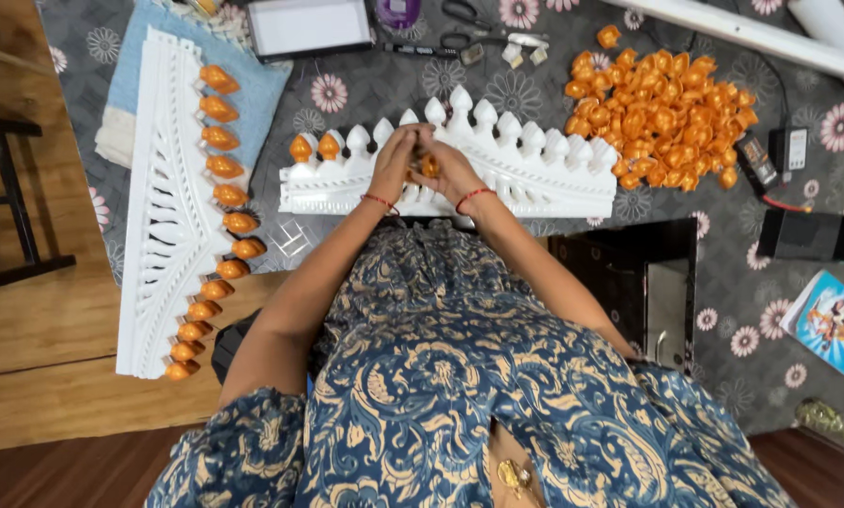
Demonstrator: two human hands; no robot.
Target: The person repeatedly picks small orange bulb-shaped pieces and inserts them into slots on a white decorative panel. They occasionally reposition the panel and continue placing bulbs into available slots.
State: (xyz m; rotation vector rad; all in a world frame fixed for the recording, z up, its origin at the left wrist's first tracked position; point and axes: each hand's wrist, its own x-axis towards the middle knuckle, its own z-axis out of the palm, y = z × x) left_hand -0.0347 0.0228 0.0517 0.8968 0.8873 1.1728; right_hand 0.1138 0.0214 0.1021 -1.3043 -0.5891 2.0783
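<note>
Both hands meet over the middle of a long white ornamental panel point(497, 174) whose upper edge is a row of pointed, bud-shaped finials; it lies crosswise on a grey cloth printed with pink and white flowers point(365, 89), just in front of the person's lap. The left hand point(398, 155) and the right hand point(445, 162) are pressed close together, fingers curled inward and pinching a small orange cap point(430, 166) between them, right at one of the middle finials. Each wrist carries a thin red thread band. Two orange caps point(315, 148) already sit on the finials at the left end of this panel, while the finials to the right of the hands are bare white. Toward the right side of the cloth, just beyond the panel's right end, lies a loose pile of orange caps point(662, 118). To the left, a second white panel point(163, 216), triangular and fretted, rests partly on the cloth and partly on a wooden floor point(46, 310), its right edge lined from top to bottom with orange caps. A folded blue cloth point(252, 94) lies under its upper end. Along the far edge of the cloth sit a white tablet-like tray point(309, 26), scissors point(464, 19) and a black marker point(422, 50); at the right edge are a black box point(807, 235) and a colourful booklet point(831, 322).
</note>
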